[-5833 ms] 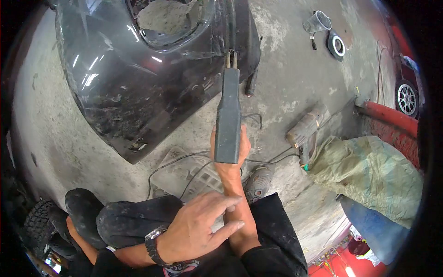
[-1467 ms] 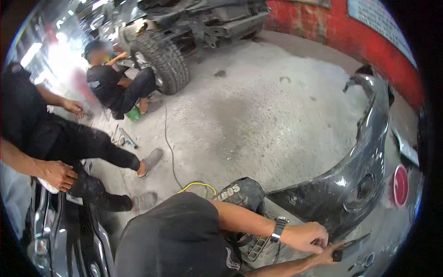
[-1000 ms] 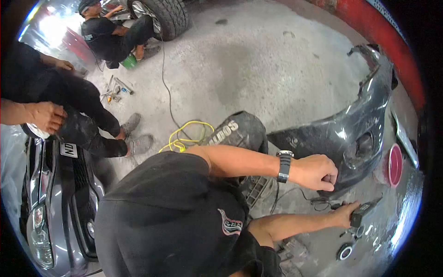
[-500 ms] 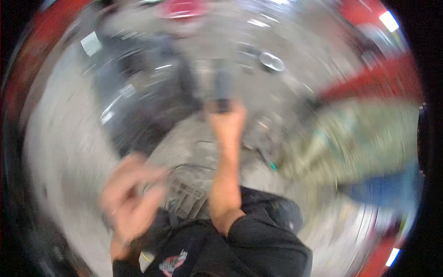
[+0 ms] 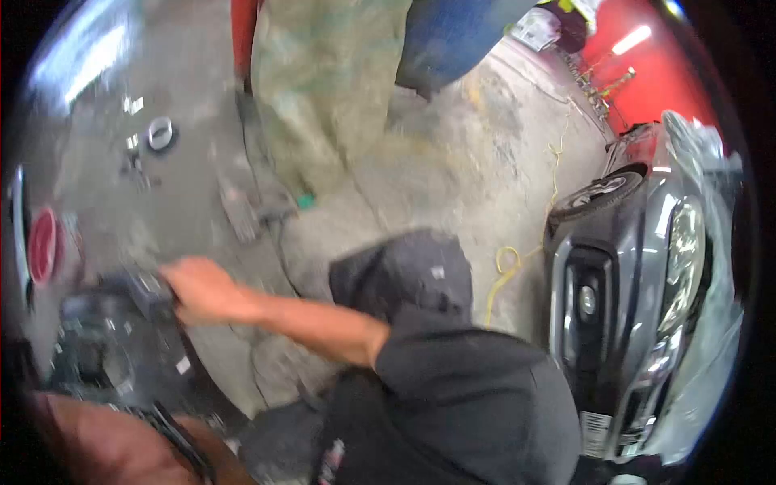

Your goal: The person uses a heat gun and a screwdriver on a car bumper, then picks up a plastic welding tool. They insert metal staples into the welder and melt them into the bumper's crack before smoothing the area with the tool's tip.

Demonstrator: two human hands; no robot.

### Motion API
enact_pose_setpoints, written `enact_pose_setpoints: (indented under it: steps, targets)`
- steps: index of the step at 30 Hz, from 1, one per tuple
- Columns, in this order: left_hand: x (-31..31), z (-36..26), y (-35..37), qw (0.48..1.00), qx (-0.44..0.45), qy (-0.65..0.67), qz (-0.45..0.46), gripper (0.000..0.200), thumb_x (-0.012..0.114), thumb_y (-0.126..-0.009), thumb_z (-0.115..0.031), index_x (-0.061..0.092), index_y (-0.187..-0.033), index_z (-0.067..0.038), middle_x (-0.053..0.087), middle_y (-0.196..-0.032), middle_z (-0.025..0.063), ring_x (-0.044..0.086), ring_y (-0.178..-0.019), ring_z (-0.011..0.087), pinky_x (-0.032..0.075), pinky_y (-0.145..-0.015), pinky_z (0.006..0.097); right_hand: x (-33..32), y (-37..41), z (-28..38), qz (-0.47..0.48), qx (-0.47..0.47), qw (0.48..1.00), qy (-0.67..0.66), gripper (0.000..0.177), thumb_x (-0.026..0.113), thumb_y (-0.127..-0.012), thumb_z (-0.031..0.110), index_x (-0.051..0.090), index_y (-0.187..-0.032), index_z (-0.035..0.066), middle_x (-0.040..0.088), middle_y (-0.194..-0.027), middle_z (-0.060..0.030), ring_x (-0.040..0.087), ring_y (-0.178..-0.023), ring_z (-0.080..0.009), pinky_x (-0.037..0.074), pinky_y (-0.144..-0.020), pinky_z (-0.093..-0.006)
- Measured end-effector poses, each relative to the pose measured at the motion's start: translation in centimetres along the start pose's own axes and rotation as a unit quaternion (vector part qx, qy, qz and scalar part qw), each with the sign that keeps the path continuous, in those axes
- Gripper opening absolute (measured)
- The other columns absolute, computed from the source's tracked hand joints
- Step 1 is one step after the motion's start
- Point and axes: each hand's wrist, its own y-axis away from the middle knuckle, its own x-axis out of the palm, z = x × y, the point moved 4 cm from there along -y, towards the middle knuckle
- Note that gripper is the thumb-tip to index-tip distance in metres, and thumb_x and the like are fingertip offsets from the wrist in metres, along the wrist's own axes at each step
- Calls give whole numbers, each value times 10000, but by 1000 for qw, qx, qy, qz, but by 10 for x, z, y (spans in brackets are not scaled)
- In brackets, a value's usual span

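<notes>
My right hand (image 5: 202,289) reaches out to the left with its fingers closed on a dark, block-like object (image 5: 144,293). That object is at the upper edge of a large, glossy black part (image 5: 166,360) on the floor; whether they touch is unclear. My left hand (image 5: 105,444) is very close to the camera at the bottom left, blurred and cut off, and its fingers cannot be made out. A dark band (image 5: 179,440) crosses the skin beside it.
A dark car (image 5: 622,267) with plastic sheeting (image 5: 711,323) stands at the right. A yellow cord (image 5: 505,267) lies on the concrete floor. Pale green fabric (image 5: 323,89) hangs at the top. A red bucket (image 5: 43,246) and a silver ring (image 5: 160,133) are at the left.
The view has swung right, bringing the car into sight. My right hand, still holding the dark object, now appears at the left beside the black part. My left hand appears lower and closer.
</notes>
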Motion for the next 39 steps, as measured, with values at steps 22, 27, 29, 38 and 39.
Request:
enact_pose_setpoints:
  steps: [22, 27, 29, 38, 39]
  targets:
    - [-17, -114, 120, 991, -133, -11, -12, 143, 696, -858, -142, 643, -820, -15, 668, -764, 69, 615, -633, 173, 513, -569, 337, 74, 35, -83, 43, -25, 990, 130, 385, 728, -731, 128, 620, -1090, 39, 688, -968, -223, 669, -865, -441, 527, -727, -511]
    - [-39, -153, 144, 985, -155, -74, -7, 157, 693, -860, -146, 632, -802, -14, 663, -742, 60, 614, -611, 161, 518, -550, 335, 104, 80, -157, 45, -28, 964, 260, 380, 702, -761, 93, 563, -1115, 102, 646, -1090, -170, 665, -917, -427, 541, -732, -508]
    - [-58, -154, 145, 970, -146, -197, 11, 196, 668, -898, -166, 619, -969, 10, 695, -794, 56, 659, -714, 175, 553, -625, 372, 118, 102, -190, 79, -8, 948, 309, 384, 681, -771, 71, 557, -1134, 102, 644, -1093, -170, 669, -913, -427, 543, -735, -515]
    - [-142, 33, 129, 923, -97, -79, -364, 295, 628, -983, -156, 668, -1219, 14, 693, -1150, 109, 624, -1044, 161, 495, -889, 303, 119, 127, -233, 217, 69, 901, 370, 563, 813, -744, 119, 506, -1207, 31, 598, -1109, -203, 660, -971, -423, 552, -806, -496]
    - [-140, 26, 132, 924, -78, -94, -363, 294, 609, -994, -178, 669, -1204, 17, 692, -1145, 125, 629, -1063, 202, 504, -896, 347, 120, 126, -234, 222, 80, 899, 370, 588, 828, -732, 122, 504, -1213, 31, 598, -1111, -202, 656, -989, -420, 549, -819, -496]
